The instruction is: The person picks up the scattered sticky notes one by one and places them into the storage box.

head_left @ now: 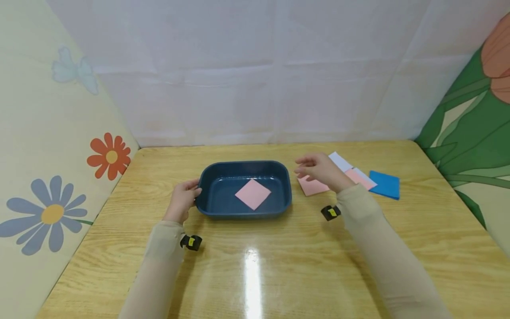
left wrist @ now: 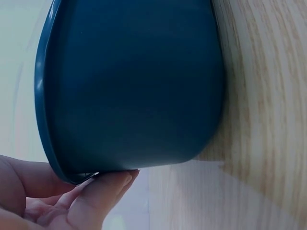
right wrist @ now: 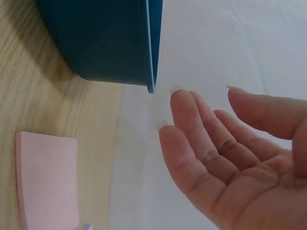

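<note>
Left hand (head_left: pixel 182 200) around tray rim (head_left: pixel 244 215), right (head_left: pixel 320 169) loose.

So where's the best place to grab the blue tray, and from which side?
Probably the rim at both short ends of the tray, coming from the left and right: it sits upright, longer sideways, and its rim juts out slightly there.

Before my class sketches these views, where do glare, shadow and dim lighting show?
Head view: white glare streak on the wood-grain table; left wrist view: outer wall of the dark blue tub looks dim; right wrist view: shadow on the table beside the tub.
</note>
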Available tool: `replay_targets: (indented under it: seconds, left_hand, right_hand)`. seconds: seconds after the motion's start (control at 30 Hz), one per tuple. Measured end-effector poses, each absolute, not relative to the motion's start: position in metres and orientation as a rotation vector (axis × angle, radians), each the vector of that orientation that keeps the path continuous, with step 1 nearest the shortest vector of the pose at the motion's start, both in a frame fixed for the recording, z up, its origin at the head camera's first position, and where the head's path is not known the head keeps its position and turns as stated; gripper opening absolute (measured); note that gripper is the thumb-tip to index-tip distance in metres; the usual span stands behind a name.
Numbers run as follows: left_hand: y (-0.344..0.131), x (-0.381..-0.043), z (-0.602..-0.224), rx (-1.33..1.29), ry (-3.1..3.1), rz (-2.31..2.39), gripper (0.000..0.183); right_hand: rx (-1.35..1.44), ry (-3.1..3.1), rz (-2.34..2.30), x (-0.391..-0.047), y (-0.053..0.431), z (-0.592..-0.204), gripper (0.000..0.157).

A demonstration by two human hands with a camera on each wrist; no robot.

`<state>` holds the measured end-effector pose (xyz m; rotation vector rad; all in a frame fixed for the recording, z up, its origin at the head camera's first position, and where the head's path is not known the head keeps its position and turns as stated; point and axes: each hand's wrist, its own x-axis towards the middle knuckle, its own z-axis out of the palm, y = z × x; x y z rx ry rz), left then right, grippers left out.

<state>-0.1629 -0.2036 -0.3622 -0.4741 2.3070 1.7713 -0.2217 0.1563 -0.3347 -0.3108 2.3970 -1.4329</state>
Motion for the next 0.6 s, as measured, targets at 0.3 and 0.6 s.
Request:
replay_targets:
  seconds: [0.3, 0.6]
  left_hand:
    - [-0.204, -0.163, -0.364, -0.464, 2.328, 1.763, 0.045]
    - [-0.204, -0.162, -0.364, -0.460, 2.331, 1.763, 0.045]
  right_hand:
    - [-0.290, 2.413, -1.432, -0.217, 0.162, -0.340, 0.039]
    - [-0.240, 2.414, -1.437, -0.214, 0.167, -0.347, 0.043]
